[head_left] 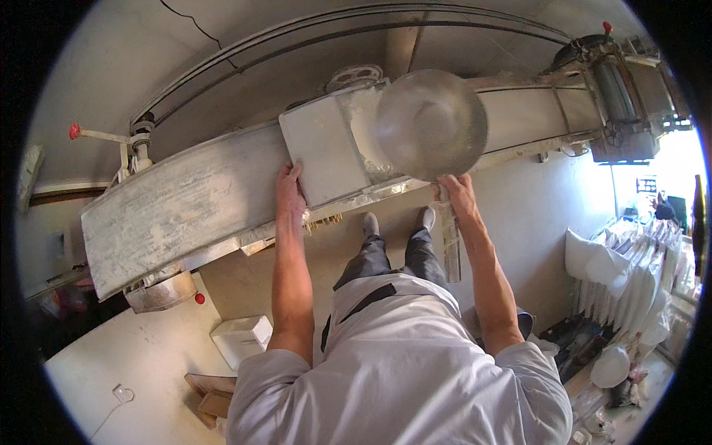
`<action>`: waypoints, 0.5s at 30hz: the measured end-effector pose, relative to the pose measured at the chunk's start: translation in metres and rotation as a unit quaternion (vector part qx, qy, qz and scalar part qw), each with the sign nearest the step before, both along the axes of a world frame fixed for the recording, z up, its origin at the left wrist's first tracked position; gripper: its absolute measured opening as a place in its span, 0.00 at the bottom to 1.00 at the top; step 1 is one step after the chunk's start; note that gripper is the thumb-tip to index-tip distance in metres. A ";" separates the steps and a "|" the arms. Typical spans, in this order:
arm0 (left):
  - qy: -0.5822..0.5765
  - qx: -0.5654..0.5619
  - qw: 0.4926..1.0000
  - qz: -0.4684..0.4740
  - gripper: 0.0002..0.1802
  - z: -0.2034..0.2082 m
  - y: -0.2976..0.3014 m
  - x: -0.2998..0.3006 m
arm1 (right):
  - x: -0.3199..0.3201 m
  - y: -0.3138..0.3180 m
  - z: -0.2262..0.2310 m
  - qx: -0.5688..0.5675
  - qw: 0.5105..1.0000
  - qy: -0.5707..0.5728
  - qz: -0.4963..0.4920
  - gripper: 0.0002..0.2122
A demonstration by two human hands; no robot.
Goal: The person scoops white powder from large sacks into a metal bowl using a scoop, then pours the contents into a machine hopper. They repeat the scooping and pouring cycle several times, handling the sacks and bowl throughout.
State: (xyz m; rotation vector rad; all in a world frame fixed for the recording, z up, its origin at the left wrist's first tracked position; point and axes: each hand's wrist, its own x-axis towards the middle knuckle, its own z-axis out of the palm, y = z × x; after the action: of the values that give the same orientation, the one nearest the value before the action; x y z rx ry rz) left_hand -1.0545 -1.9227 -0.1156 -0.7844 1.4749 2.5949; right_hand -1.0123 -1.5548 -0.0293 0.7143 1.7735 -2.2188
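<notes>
A long, flour-dusted conveyor belt (pixel 178 185) stretches across in front of me. On its middle lies a flat grey rectangular panel (pixel 322 152), and my left hand (pixel 291 185) grips its near left corner, thumb on top. To the right of the panel a large round metal bowl (pixel 432 126) rests over the belt, smeared with whitish residue inside. My right hand (pixel 457 194) is closed at the bowl's near rim; its fingertips are partly hidden under it. Pale powder (pixel 365 130) coats the strip between panel and bowl.
A roller machine (pixel 615 89) with a red knob stands at the belt's far right end. A red-tipped lever (pixel 104 135) sticks out at the far left. White bags (pixel 630 259) are piled at the right, and a white bin (pixel 241 340) sits on the floor to my left.
</notes>
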 end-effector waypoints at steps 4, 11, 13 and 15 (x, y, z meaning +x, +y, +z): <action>-0.003 0.003 1.000 -0.007 0.11 -0.007 0.010 -0.003 | 0.004 0.036 0.012 -0.005 0.998 0.037 -0.059 0.07; -0.010 0.021 1.000 0.005 0.16 -0.012 0.046 -0.015 | 0.032 0.073 0.005 0.001 0.996 -0.004 -0.094 0.09; 0.011 0.007 1.000 -0.014 0.19 -0.009 0.059 -0.020 | 0.040 0.076 -0.001 0.010 0.996 -0.019 -0.084 0.09; 0.000 -0.029 0.999 -0.018 0.20 -0.006 0.072 -0.025 | 0.048 0.079 -0.005 -0.012 0.997 -0.031 -0.070 0.09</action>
State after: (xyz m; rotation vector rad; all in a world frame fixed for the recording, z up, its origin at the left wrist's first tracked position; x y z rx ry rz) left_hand -1.0799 -1.8510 -0.1215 -0.7548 1.5567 2.5363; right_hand -0.9647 -1.4761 -0.0347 0.9177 1.7140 -2.2741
